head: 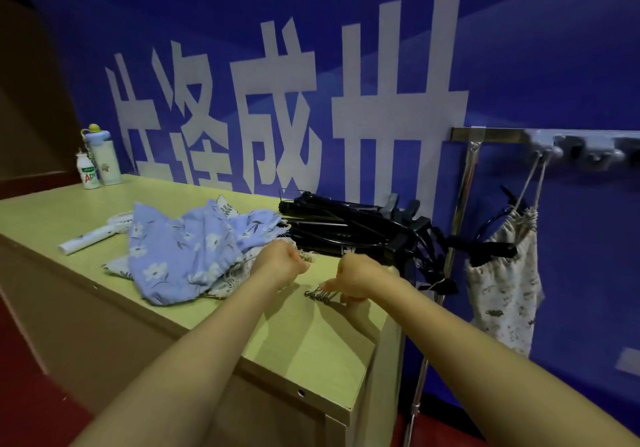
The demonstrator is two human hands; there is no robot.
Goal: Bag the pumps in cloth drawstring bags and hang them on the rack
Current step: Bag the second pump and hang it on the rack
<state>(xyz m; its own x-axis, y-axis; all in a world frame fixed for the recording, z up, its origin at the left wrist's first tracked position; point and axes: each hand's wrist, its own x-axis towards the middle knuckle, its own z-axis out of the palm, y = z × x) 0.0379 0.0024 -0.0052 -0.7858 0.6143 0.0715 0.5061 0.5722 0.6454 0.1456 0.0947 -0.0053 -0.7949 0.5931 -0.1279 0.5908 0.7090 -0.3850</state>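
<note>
One bagged pump already hangs on the rack (491, 134): a pale printed bag (504, 283) dangles by its drawstring from a hook, with a black handle poking out near its mouth. The remaining pumps (349, 228) lie stacked in a black pile at the back of the table (311, 349), well apart from the rack. The spare bags (180, 249), blue floral and white printed cloth, sit in a loose heap to the left of the pile.

The step in hand looks like fetching a hook for the next bag. The right hand (360, 278) is curled with its fingertips pinching a small bunch of metal hooks (320, 296) that rests on the table. The left hand (280, 261) is closed in a loose fist at the edge of the cloth heap; it may be gripping a drawstring, but the view is too blurred to tell.

Next, one hook must be worked free of the bunch, so the left hand probably needs to steady the rest.
</note>
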